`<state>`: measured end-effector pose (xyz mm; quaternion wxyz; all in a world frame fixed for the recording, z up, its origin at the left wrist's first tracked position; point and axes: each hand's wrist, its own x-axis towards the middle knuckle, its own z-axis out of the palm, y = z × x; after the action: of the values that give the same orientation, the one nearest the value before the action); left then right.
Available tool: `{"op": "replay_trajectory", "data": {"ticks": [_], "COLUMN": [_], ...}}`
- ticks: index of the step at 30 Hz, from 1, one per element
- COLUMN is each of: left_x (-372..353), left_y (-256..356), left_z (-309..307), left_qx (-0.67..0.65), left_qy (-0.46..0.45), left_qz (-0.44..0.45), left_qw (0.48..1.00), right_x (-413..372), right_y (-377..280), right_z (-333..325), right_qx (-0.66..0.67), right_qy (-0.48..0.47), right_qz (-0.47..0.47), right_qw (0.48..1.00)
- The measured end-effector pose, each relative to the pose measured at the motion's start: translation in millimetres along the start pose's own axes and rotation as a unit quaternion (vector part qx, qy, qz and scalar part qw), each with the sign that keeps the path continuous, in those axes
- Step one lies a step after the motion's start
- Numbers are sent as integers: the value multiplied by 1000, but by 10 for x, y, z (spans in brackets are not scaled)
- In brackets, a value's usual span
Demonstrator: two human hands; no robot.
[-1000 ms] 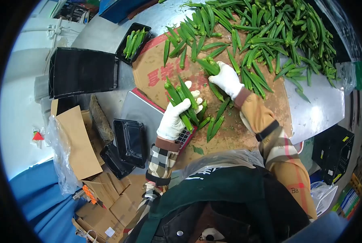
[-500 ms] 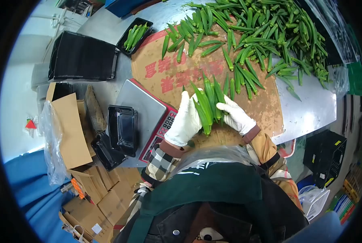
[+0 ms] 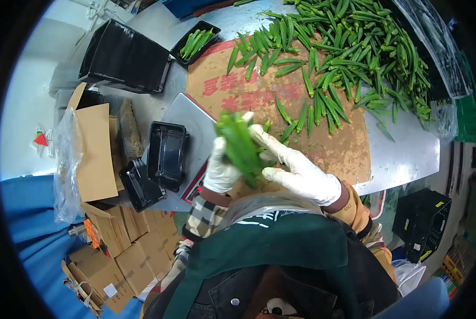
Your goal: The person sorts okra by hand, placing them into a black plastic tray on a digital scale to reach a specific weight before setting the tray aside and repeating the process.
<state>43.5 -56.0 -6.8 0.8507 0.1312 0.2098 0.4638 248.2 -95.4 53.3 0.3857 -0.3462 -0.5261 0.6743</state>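
Note:
A bunch of green okra (image 3: 240, 146), smeared by motion, is gripped in my white-gloved left hand (image 3: 220, 169) near the front of the cardboard sheet (image 3: 336, 154). My right hand (image 3: 304, 175), also gloved, is just right of the bunch with its fingers stretched out and apart, fingertips close to the pods. Several loose okra (image 3: 316, 109) lie on the cardboard beyond the hands. Left of my left hand, a black plastic tray (image 3: 166, 154) rests on the metal plate of a red-edged scale (image 3: 195, 119).
A large okra heap (image 3: 376, 48) covers the back right. At the back left stand a tray of okra (image 3: 196, 43) and a tall black box (image 3: 123, 58). Another black tray (image 3: 140, 186) and an open carton (image 3: 95, 154) are left of the scale. A black crate (image 3: 421, 215) stands lower right.
The okra bunch has moved left toward the scale in my left hand. My right hand has loosened from the pods and its fingers have straightened. The whole view has shifted slightly.

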Motion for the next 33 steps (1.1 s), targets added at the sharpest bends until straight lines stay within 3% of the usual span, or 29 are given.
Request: {"op": "replay_trajectory", "data": {"ticks": [1,2,5,6,8,10,14,16,17,20,21,22,23,24,25,28,30,33], "left_x": [-45,-98,-317,-395,-669,-901,-1066,-977,-895,-714,-639,-549,-475,-421,-385,-169,49,201], "left_y": [145,302,823,1057,1428,1700,1999,1841,1672,1475,1368,1239,1018,817,592,-110,-495,-940], "left_z": [-35,-72,-214,-223,-179,-168,-427,-655,-551,-336,-227,-153,-60,56,182,-28,-216,-493], "left_qx": [-19,-38,-24,12,154,269,575,675,608,572,586,658,645,702,647,782,878,961], "left_qy": [-54,-107,-121,-122,-37,49,232,255,281,333,338,332,305,244,201,26,-24,16], "left_qz": [6,11,130,164,237,254,132,117,158,294,319,326,294,266,163,90,59,77], "left_qw": [998,993,984,979,959,928,773,682,726,690,664,592,635,614,717,617,475,265], "right_x": [20,33,73,67,-44,-198,-379,-358,-336,-285,-266,-242,-216,-181,-139,-85,-83,-170], "right_y": [-60,-46,214,379,576,755,1006,1101,1151,1326,1348,1364,1390,1438,1508,1695,1675,1655], "right_z": [26,8,-162,-237,-396,-561,-602,-574,-562,-520,-511,-501,-484,-470,-464,-418,-379,-486], "right_qx": [131,86,-78,-39,-44,-74,26,25,24,-38,-172,-303,-427,-463,-497,-586,-608,-620], "right_qy": [-14,8,111,143,201,213,243,235,234,227,223,214,198,171,143,99,103,109], "right_qz": [17,13,-25,-10,67,95,159,167,170,133,107,76,43,36,27,15,27,55], "right_qw": [991,996,990,989,976,970,957,957,957,964,953,926,881,869,855,804,786,775]}}
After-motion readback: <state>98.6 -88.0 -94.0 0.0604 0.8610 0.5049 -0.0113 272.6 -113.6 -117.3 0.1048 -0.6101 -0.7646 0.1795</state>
